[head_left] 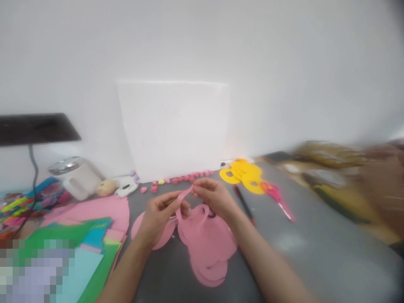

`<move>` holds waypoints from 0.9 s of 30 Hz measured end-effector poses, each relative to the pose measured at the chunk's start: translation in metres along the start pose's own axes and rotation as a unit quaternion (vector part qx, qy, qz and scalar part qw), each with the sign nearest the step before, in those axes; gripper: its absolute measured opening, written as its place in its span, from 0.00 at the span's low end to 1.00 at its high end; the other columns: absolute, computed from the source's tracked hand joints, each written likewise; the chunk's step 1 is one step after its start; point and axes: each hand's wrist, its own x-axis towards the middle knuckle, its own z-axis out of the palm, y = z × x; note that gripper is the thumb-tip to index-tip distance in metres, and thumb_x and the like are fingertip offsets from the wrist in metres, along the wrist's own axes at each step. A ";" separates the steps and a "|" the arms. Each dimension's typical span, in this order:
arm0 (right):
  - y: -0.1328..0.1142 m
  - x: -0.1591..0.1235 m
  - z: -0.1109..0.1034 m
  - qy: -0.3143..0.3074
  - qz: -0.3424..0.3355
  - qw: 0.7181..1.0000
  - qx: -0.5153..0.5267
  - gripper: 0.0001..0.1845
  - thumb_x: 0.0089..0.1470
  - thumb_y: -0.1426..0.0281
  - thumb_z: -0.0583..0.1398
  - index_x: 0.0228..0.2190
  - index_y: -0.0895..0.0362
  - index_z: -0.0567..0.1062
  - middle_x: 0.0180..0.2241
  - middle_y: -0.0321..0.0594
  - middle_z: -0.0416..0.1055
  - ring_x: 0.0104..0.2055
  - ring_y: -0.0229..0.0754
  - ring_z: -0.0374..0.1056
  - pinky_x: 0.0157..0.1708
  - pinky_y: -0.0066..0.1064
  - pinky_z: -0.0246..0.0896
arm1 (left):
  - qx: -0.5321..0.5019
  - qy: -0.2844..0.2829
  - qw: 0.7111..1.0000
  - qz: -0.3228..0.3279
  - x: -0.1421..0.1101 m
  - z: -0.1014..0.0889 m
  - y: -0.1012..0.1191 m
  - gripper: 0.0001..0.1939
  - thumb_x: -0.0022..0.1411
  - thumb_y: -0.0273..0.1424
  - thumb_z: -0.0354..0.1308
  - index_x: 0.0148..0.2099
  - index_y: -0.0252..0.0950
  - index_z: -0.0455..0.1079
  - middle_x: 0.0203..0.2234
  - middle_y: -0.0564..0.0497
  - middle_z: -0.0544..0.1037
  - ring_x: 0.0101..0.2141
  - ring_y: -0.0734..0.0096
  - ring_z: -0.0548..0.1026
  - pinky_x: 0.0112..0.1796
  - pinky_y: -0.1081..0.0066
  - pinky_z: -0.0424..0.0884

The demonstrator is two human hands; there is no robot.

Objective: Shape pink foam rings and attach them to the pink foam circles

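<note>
A narrow pink paper strip (185,192) is stretched between my two hands above the table. My left hand (162,214) is closed, thumb and fingers pinching the strip's lower left part. Fingertips of my right hand (212,194) pinch its upper right end. Under the hands lies a pile of pink paper cutouts (210,246) with rounded shapes, overlapping one another. A loop of pink paper (205,214) stands out near the top of the pile. Another rounded pink piece (164,237) lies partly beneath my left hand and wrist.
Yellow paper rings (248,172), pink scissors (279,201) and a dark pen (244,205) lie to the right. Small pink pieces (189,176) line the foot of a white board (176,130). Coloured sheets (91,261) and a white mug (77,179) are at left.
</note>
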 end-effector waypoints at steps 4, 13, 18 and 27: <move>-0.001 -0.001 0.000 -0.008 0.008 1.000 -0.016 0.17 0.35 0.66 0.70 0.32 0.57 0.78 0.25 0.35 0.73 0.28 0.36 0.69 0.34 0.30 0.65 | -0.005 0.003 1.000 -0.001 0.000 -0.001 -0.001 0.09 0.57 0.34 0.59 0.37 0.33 0.75 0.23 0.50 0.74 0.25 0.72 0.70 0.29 0.71 0.67; -0.003 -0.004 0.002 -0.015 -0.016 0.998 -0.062 0.11 0.39 0.65 0.68 0.27 0.56 0.78 0.24 0.36 0.73 0.28 0.36 0.69 0.33 0.30 0.65 | 0.017 0.009 1.000 0.002 0.000 -0.002 -0.003 0.10 0.56 0.35 0.60 0.34 0.33 0.75 0.24 0.48 0.75 0.28 0.70 0.71 0.31 0.70 0.67; -0.003 -0.003 0.002 0.009 -0.017 0.999 -0.048 0.11 0.36 0.66 0.69 0.26 0.56 0.77 0.24 0.36 0.74 0.27 0.37 0.68 0.30 0.29 0.66 | 0.033 0.017 0.999 -0.002 0.000 -0.002 -0.001 0.10 0.56 0.36 0.60 0.33 0.33 0.75 0.25 0.47 0.76 0.28 0.69 0.71 0.30 0.71 0.67; 0.001 -0.001 0.001 0.013 -0.020 0.998 -0.054 0.10 0.36 0.66 0.69 0.23 0.57 0.77 0.22 0.35 0.73 0.25 0.35 0.68 0.31 0.29 0.66 | 0.023 0.037 0.999 -0.008 0.002 -0.003 -0.006 0.12 0.53 0.36 0.62 0.38 0.34 0.76 0.26 0.47 0.78 0.30 0.67 0.74 0.33 0.69 0.69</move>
